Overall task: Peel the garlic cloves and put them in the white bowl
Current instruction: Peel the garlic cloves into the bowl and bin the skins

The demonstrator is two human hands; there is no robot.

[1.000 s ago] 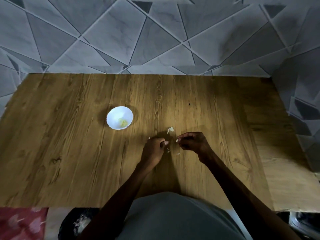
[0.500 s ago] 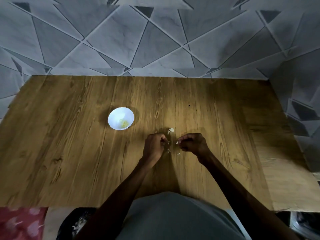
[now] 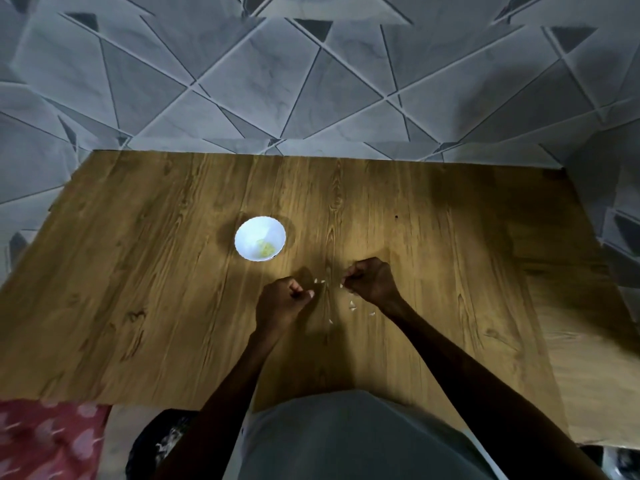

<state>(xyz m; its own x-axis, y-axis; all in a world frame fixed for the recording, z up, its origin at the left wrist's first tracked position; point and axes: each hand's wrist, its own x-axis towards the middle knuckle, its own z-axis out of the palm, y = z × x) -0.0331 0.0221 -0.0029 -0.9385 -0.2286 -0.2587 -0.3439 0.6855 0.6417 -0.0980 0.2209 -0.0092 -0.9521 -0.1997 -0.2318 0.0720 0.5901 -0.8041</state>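
Wooden table [image 3: 138,271], dim light, grey geometric-tiled wall [image 3: 311,81] behind. Peeled garlic [image 3: 266,249]: yellowish pieces sitting in the white bowl [image 3: 242,233], at its near right side. Bowl stands on the table, left of and beyond my hands, clear of both. White peel scraps [image 3: 352,304] lie loose on the wood, between my hands and just nearer me. My left hand [image 3: 282,301]: fingers curled into the palm, pale tip showing at the thumb, can't tell if that's clove or nail. My right hand [image 3: 370,280]: fingers curled too, tips bunched and pointing left, pale speck at them; can't tell whether anything is pinched. Hands near each other, not touching. My grey shirt [image 3: 346,438] at the bottom edge, red patterned cloth [image 3: 45,441] bottom left, below the table.
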